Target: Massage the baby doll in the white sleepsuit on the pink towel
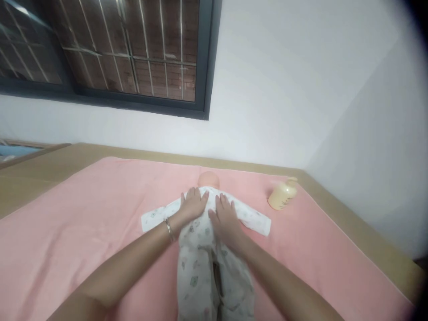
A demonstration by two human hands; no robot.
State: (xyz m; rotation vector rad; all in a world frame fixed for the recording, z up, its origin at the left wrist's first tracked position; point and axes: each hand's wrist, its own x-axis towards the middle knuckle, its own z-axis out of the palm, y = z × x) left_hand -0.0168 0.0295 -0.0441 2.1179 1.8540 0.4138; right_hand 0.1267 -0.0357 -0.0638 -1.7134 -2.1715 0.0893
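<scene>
A baby doll [209,179] lies on a pink cloth, only its bald head showing above a white printed romper [197,263]. The romper's sleeves spread out to both sides, and its legs run down toward me. My left hand [194,204], with a bracelet at the wrist, rests flat on the upper left of the romper, fingers apart. On the right side of the chest lies my right hand [227,223], also flat with fingers stretched out. Neither hand grips the fabric. The doll's face and limbs are hidden from this angle.
A pale yellow pump bottle [282,195] stands on the pink cloth [110,196] to the right of the doll. Beneath the cloth is a wooden surface [80,156] that meets a white wall [261,98]. A barred window [133,53] is at upper left.
</scene>
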